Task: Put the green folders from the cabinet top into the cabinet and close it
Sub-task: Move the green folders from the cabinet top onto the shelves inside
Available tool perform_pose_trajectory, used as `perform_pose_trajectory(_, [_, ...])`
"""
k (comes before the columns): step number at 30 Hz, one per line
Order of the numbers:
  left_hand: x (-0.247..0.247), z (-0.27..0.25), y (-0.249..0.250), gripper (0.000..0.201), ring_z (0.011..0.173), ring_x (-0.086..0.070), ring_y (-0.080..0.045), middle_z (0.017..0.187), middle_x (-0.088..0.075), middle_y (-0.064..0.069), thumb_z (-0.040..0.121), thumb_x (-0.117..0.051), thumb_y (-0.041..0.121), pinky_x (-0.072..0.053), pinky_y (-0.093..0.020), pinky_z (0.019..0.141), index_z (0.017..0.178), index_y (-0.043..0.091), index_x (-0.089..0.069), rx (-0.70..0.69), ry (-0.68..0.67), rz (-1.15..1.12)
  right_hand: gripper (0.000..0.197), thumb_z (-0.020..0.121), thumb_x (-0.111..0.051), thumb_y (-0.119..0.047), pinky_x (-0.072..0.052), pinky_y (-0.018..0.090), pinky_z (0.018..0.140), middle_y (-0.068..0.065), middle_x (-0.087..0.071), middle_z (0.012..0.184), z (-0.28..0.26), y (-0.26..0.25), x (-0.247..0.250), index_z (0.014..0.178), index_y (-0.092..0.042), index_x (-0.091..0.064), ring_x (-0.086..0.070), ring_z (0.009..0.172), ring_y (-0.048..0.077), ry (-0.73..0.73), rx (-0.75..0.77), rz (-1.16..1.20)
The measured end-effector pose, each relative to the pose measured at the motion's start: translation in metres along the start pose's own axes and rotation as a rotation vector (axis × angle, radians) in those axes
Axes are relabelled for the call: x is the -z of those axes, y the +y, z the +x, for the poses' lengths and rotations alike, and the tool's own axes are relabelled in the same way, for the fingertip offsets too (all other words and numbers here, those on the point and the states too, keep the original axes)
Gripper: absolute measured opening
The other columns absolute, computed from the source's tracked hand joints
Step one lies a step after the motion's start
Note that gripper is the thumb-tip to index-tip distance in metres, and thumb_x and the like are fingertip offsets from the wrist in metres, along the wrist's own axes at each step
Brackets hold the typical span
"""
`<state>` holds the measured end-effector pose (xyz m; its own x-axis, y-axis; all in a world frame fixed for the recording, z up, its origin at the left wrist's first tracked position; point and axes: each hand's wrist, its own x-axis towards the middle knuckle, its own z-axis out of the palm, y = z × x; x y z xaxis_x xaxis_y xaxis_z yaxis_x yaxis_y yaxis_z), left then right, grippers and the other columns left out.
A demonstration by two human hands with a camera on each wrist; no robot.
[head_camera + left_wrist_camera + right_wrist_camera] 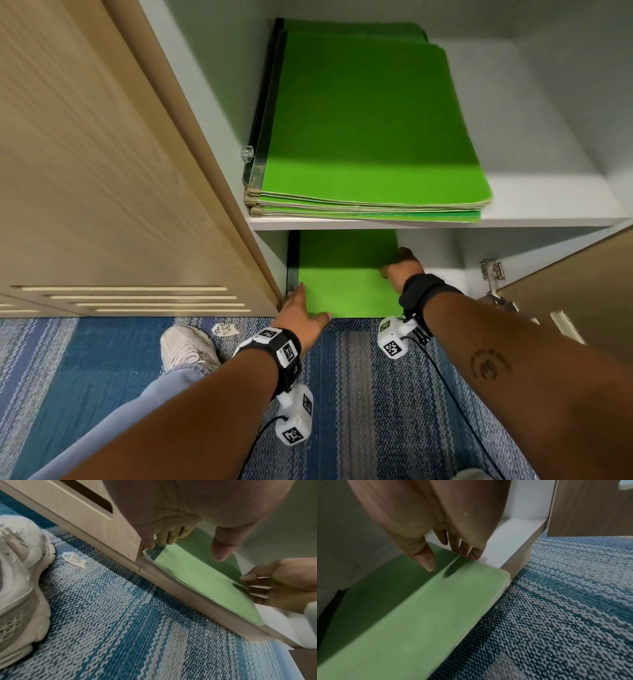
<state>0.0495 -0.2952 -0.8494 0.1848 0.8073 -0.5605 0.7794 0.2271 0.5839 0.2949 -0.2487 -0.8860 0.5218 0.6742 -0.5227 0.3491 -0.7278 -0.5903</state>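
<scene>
In the head view a stack of green folders (359,120) lies on the upper shelf (548,221) of the open cabinet. More green folders (342,281) (197,577) (419,615) lie flat on the cabinet's bottom, front edge near the floor's lip. My left hand (301,308) (192,547) touches their front left corner, thumb held above the cover. My right hand (400,267) (450,559) rests straight fingers against their right edge, thumb over the top. Neither hand wraps round the folders.
The left door (102,171) stands open beside my left arm. The right door (582,291) (590,507) hangs open on its hinge (493,274). A white shoe (186,346) (17,574) and a paper scrap (224,329) (73,560) lie on the blue carpet (359,394).
</scene>
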Motion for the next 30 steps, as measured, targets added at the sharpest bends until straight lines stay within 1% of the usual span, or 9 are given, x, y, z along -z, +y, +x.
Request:
perform_pose_trajectory(2, [-0.001,0.004,0.004,0.087,0.148,-0.013,-0.022,0.162,-0.006,-0.003,0.089,-0.059,0.044,-0.016,-0.035,0.118,0.154,0.025,-0.004,0.0,-0.018,0.013,0.054,0.076,-0.068,-0.008,-0.054,0.037,0.09,0.015,-0.062,0.121,-0.006,-0.002,-0.004,0.128,-0.007,-0.05,-0.062,0.105,0.035,0.014,0.007,0.018])
perform_pose_trajectory(4, [-0.004,0.006,0.005,0.088,0.148,-0.011,-0.02,0.162,-0.005,-0.001,0.088,-0.059,0.044,-0.014,-0.034,0.119,0.154,0.023,-0.004,-0.015,-0.022,0.025,0.051,0.079,-0.068,-0.005,-0.051,0.027,0.086,0.013,-0.061,0.12,-0.008,0.0,-0.007,0.127,-0.004,-0.052,-0.062,0.106,0.034,0.042,0.0,0.044])
perform_pose_trajectory(6, [-0.007,0.006,0.003,0.089,0.148,-0.01,-0.019,0.162,-0.003,0.001,0.088,-0.06,0.045,-0.014,-0.034,0.12,0.154,0.024,-0.004,-0.024,-0.027,0.031,0.053,0.081,-0.067,-0.001,-0.045,0.023,0.082,0.016,-0.06,0.123,-0.01,-0.002,-0.007,0.131,-0.003,-0.049,-0.059,0.111,0.034,0.072,0.026,0.077])
perform_pose_trajectory(10, [-0.013,0.005,-0.001,0.09,0.148,-0.01,-0.019,0.162,0.001,0.004,0.087,-0.059,0.048,-0.015,-0.035,0.119,0.153,0.027,-0.001,-0.034,-0.036,0.089,0.054,0.077,-0.07,-0.015,-0.051,0.036,0.094,0.014,-0.064,0.122,-0.006,0.003,-0.013,0.128,-0.013,-0.053,-0.06,0.109,0.036,0.067,0.073,-0.004])
perform_pose_trajectory(12, [-0.014,0.004,-0.003,0.092,0.148,-0.01,-0.02,0.162,0.002,0.005,0.085,-0.06,0.048,-0.015,-0.037,0.119,0.153,0.029,-0.001,-0.033,-0.038,0.077,0.061,0.074,-0.07,-0.022,-0.051,0.038,0.095,0.013,-0.063,0.122,-0.005,0.009,-0.017,0.132,-0.019,-0.05,-0.058,0.11,0.036,0.068,0.088,-0.087])
perform_pose_trajectory(17, [-0.008,-0.001,0.0,0.093,0.148,-0.01,-0.02,0.162,0.0,0.002,0.086,-0.061,0.047,-0.015,-0.036,0.119,0.154,0.024,-0.001,-0.048,-0.023,0.073,0.069,0.074,-0.07,-0.028,-0.05,0.039,0.097,0.016,-0.055,0.129,-0.02,0.006,-0.013,0.137,-0.011,-0.046,-0.055,0.114,0.037,0.016,0.159,-0.278])
perform_pose_trajectory(20, [0.003,-0.01,0.008,0.093,0.148,-0.01,-0.02,0.162,-0.004,-0.001,0.086,-0.061,0.047,-0.014,-0.034,0.118,0.154,0.022,-0.003,-0.059,0.006,0.078,0.063,0.08,-0.069,-0.029,-0.05,0.037,0.095,0.018,-0.051,0.129,-0.037,-0.01,0.002,0.134,-0.006,-0.048,-0.056,0.112,0.037,0.013,0.196,-0.278])
perform_pose_trajectory(25, [0.03,-0.041,0.036,0.091,0.146,-0.02,-0.022,0.16,-0.014,-0.004,0.085,-0.063,0.043,-0.021,-0.035,0.118,0.153,0.017,-0.009,-0.111,0.064,0.085,0.045,0.09,-0.06,-0.032,-0.053,0.037,0.089,0.02,-0.059,0.116,-0.084,-0.044,0.033,0.122,-0.001,-0.056,-0.061,0.102,0.035,-0.011,0.226,-0.337])
perform_pose_trajectory(30, [0.06,-0.092,0.073,0.092,0.147,-0.017,-0.019,0.161,-0.011,-0.003,0.085,-0.062,0.045,-0.021,-0.032,0.118,0.154,0.019,-0.007,-0.186,0.121,0.109,0.047,0.09,-0.059,-0.027,-0.048,0.035,0.095,0.02,-0.057,0.128,-0.153,-0.079,0.069,0.128,0.001,-0.052,-0.058,0.115,0.034,0.04,0.339,-0.326])
